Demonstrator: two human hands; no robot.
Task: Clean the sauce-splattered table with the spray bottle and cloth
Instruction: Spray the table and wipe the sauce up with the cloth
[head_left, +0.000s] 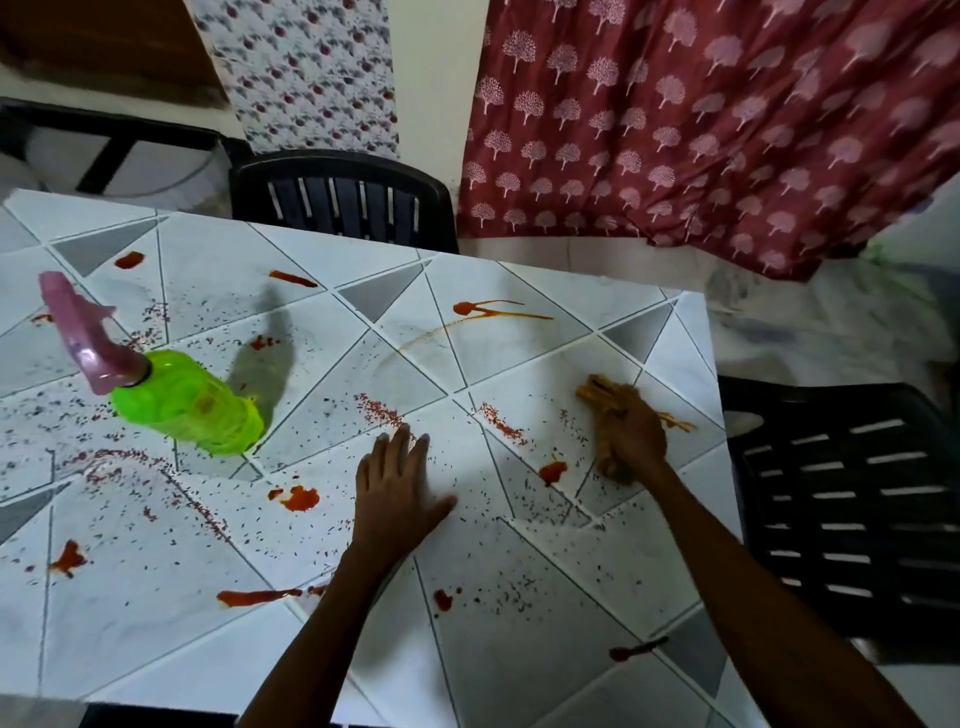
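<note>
The table (156, 623) has a white top with grey triangle patterns, splattered with red sauce blobs (300, 498) and dark crumbs. A green spray bottle (192, 405) with a pink trigger head stands on its left part, untouched. My left hand (397, 493) lies flat on the table's middle, fingers apart, holding nothing. My right hand (631, 434) is closed on a crumpled tan cloth (602, 395) and presses it on the table near the right edge. An orange smear (675, 423) trails from under the cloth.
One dark plastic chair (343, 195) stands at the table's far side and another (841, 499) at its right. A red patterned curtain (727, 130) hangs behind. A sauce streak (488, 309) marks the far middle of the table.
</note>
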